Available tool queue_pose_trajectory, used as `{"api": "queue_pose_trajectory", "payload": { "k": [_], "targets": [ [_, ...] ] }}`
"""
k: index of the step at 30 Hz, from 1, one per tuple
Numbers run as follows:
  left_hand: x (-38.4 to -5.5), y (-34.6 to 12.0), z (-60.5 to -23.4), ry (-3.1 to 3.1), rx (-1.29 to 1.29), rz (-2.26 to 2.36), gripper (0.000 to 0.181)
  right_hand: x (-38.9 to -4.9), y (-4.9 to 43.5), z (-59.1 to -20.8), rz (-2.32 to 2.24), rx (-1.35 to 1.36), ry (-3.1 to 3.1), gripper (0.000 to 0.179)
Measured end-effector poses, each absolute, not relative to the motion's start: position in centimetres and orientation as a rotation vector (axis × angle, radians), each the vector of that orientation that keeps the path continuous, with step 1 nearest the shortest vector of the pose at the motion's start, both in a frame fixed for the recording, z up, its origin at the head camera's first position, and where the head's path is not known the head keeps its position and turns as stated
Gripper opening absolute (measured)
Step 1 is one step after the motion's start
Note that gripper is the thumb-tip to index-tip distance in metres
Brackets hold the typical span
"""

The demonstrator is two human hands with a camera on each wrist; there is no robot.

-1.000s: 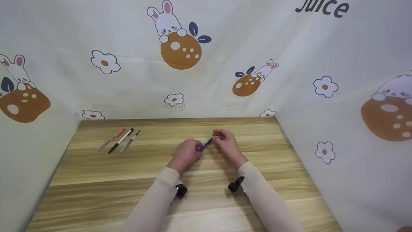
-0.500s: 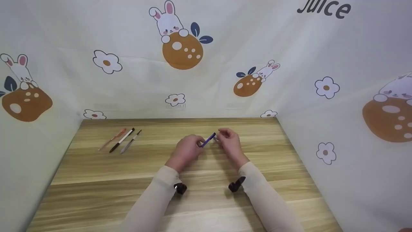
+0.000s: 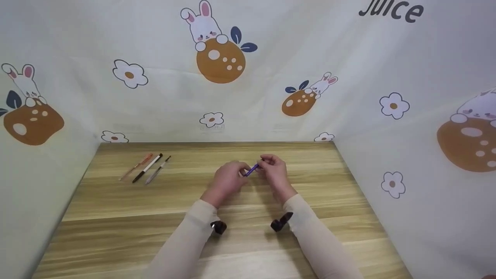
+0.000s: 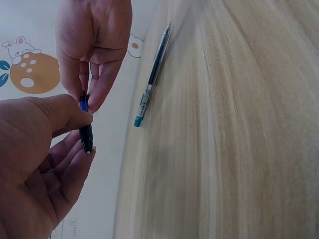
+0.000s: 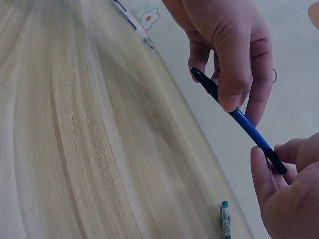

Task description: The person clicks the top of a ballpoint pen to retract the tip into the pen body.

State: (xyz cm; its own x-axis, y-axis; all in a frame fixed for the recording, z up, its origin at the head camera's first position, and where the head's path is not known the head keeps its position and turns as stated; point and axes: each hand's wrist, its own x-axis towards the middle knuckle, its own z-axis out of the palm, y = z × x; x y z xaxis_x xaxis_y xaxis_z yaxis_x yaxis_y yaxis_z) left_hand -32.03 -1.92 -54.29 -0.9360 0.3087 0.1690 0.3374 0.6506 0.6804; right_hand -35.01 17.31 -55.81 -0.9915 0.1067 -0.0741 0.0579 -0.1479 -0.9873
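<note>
Compared with half a second earlier, the right hand (image 3: 274, 172) had moved onto the upper end of the blue pen (image 3: 252, 170), which was then free just beside its fingers. This pen was near the middle of the head view, slanting between both hands. The left hand (image 3: 228, 178) pinched its lower black part, and the right hand pinched its other black end. One teal-ended pen (image 4: 152, 74) lay on the wooden table (image 4: 224, 149), at upper middle of the left wrist view. At left of the head view, an orange pen (image 3: 136, 167), a white-and-black pen (image 3: 147, 168) and a greyish pen (image 3: 158, 170) lay side by side.
</note>
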Motion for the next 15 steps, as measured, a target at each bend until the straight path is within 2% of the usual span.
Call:
{"api": "queue_pose_trajectory", "payload": {
  "k": [8,15],
  "targets": [
    [-31.93,-2.07,-54.22,-2.795,-0.541,-1.282,0.03,-35.09,17.02,-55.55,2.382,-0.203,-1.986,0.024],
    [-31.72,-2.07,-54.68,-2.712,-0.502,-1.566,0.03,-35.49,16.52,-55.19,2.379,-0.188,-1.968,0.021]
  ]
}}
